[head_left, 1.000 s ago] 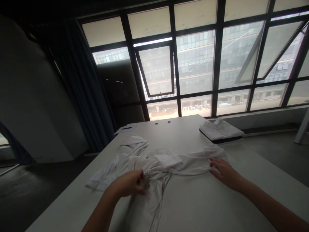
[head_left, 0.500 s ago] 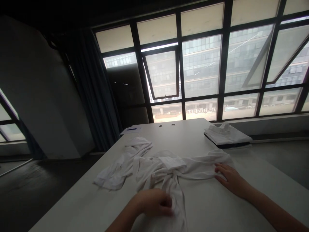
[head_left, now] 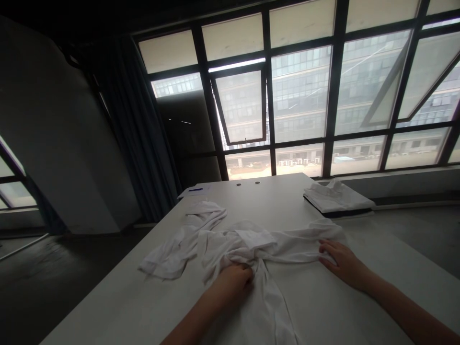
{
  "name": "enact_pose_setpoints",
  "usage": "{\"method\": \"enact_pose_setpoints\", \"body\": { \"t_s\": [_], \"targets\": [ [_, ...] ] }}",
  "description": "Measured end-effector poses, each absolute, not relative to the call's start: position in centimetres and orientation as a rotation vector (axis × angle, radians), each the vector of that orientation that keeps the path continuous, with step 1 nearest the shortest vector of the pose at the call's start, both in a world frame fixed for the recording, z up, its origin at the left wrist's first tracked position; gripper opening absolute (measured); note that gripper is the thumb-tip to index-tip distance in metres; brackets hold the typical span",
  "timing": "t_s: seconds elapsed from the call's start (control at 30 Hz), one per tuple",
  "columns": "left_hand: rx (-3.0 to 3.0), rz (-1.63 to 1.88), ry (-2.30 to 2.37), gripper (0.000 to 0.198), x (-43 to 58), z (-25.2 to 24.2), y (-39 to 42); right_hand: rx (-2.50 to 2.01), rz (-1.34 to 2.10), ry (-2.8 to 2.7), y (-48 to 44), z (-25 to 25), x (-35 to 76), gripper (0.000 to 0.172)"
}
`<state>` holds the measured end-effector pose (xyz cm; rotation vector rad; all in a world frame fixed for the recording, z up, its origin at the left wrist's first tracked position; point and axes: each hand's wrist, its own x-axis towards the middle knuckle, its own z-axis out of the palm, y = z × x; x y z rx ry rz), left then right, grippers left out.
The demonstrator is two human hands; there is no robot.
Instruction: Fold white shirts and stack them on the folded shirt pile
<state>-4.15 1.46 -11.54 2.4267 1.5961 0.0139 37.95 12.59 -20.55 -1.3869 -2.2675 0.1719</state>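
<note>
Left grip point(head_left: 233, 282) is curled down onto the cloth with its fingers bunched, and from the head view I can't tell whether it's pinching fabric or only pressing on it. Right grip point(head_left: 343, 264) is open, its fingers point(head_left: 328, 252) spread flat, with the fingertips touching the right end of the crumpled white garment point(head_left: 244, 244).

That garment lies on the white bench point(head_left: 323, 306), and its long axis runs crosswise in front of me, from a bunched mass at the left to a narrower stretch under my right grip. Near the middle the cloth gathers into a twisted knot, just beside my left grip. From that knot a long strip point(head_left: 268, 306) points toward me and runs off the bottom of the frame. A sleeve-like length point(head_left: 204, 212) points the other way, up and to the left, toward the far side of the bench.

Beyond the garment, near the far right corner of the bench, sits a folded white garment point(head_left: 336, 198) on a dark layer, well apart from both grips. At the far left lies a sheet of paper point(head_left: 201, 190) with a blue pen point(head_left: 195, 189) on it. Behind the bench stand tall steel-framed windows point(head_left: 298, 91), with a dark curtain point(head_left: 134, 124) hanging to their left.
</note>
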Motion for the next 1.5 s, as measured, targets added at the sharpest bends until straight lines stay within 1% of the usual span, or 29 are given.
{"method": "enact_pose_setpoints", "body": {
  "t_s": [0.07, 0.13, 0.2, 0.23, 0.3, 0.37, 0.43, 0.5, 0.57, 0.63, 0.67, 0.7, 0.77, 0.83, 0.9, 0.97, 1.07, 1.13, 1.2, 1.3, 1.33, 1.37, 1.43, 1.5],
  "targets": [
    [2.327, -0.07, 1.382, 0.018, -3.7, -10.9, 0.4, -1.387, 0.173, -2.272, 12.5, -20.5, 37.9, 0.043],
    [2.175, -0.166, 1.069, 0.023, -3.2, -9.8, -0.8, -1.393, 0.163, -2.272, 12.5, -20.4, 37.9, 0.042],
    [2.091, -0.16, 0.913, 0.027, -2.5, -8.8, -1.6, -1.391, 0.146, -2.276, 12.5, -20.4, 37.9, 0.041],
    [2.119, -0.097, 0.955, 0.027, -2.3, -8.4, -1.7, -1.387, 0.133, -2.279, 12.4, -20.4, 37.8, 0.04],
    [2.274, 0.113, 1.219, 0.027, -2.3, -8.2, -1.2, -1.385, 0.084, -2.281, 12.4, -20.4, 37.7, 0.039],
    [2.408, 0.319, 1.536, 0.034, -2.8, -8.8, -0.1, -1.391, -0.004, -2.269, 12.3, -20.4, 37.4, 0.036],
    [2.433, 0.372, 1.748, 0.056, -3.9, -10.3, 1.2, -1.37, -0.093, -2.266, 12.1, -20.5, 36.9, 0.03],
    [2.387, 0.278, 1.817, 0.08, -5.1, -12.0, 2.3, -1.323, -0.128, -2.279, 11.9, -20.6, 36.3, 0.028],
    [2.369, 0.177, 1.79, 0.09, -6.1, -13.3, 2.9, -1.291, -0.099, -2.296, 11.7, -20.7, 35.9, 0.029],
    [2.39, 0.136, 1.752, 0.089, -6.6, -13.8, 3.1, -1.287, -0.041, -2.314, 11.5, -20.5, 35.6, 0.032],
    [2.403, 0.133, 1.737, 0.083, -6.7, -13.8, 3.2, -1.288, -0.009, -2.323, 11.4, -20.3, 35.6, 0.033],
    [2.411, 0.133, 1.714, 0.075, -6.7, -13.6, 3.2, -1.286, 0.022, -2.33, 11.2, -20.0, 35.6, 0.033],
    [2.415, 0.142, 1.633, 0.049, -6.8, -12.9, 3.4, -1.266, 0.082, -2.347, 10.9, -19.2, 35.6, 0.031],
    [2.401, 0.158, 1.529, 0.026, -6.7, -12.0, 3.5, -1.229, 0.127, -2.376, 10.5, -18.4, 35.5, 0.026],
    [2.364, 0.225, 1.476, 0.015, -6.7, -10.9, 3.3, -1.193, 0.149, -2.41, 10.1, -17.6, 35.2, 0.02],
    [2.305, 0.344, 1.487, 0.017, -6.6, -9.5, 2.8, -1.168, 0.153, -2.422, 9.7, -17.2, 34.7, 0.02],
    [2.212, 0.52, 1.492, 0.033, -6.7, -6.9, 1.7, -1.157, 0.178, -2.376, 9.5, -16.8, 34.1, 0.027],
    [2.167, 0.527, 1.463, 0.038, -7.1, -5.4, 1.1, -1.179, 0.203, -2.309, 9.5, -16.4, 34.1, 0.03],
    [2.132, 0.4, 1.45, 0.038, -7.9, -4.5, 0.8, -1.214, 0.249, -2.251, 9.4, -15.8, 34.2, 0.03],
    [1.957, -0.023, 1.36, 0.029, -9.0, -4.7, 0.8, -1.226, 0.401, -2.268, 8.9, -14.5, 34.8, 0.027],
    [1.871, -0.15, 1.315, 0.029, -9.2, -5.1, 0.9, -1.237, 0.476, -2.294, 8.7, -14.0, 35.0, 0.025],
    [1.795, -0.229, 1.277, 0.033, -9.3, -5.4, 1.0, -1.256, 0.572, -2.328, 8.4, -13.6, 35.2, 0.025],
    [1.724, -0.225, 1.236, 0.045, -9.3, -6.1, 1.3, -1.315, 0.814, -2.388, 7.9, -13.0, 35.4, 0.028],
    [1.771, -0.044, 1.231, 0.048, -9.1, -6.6, 1.8, -1.357, 1.028, -2.404, 7.7, -12.8, 35.5, 0.034]
  ]
}}
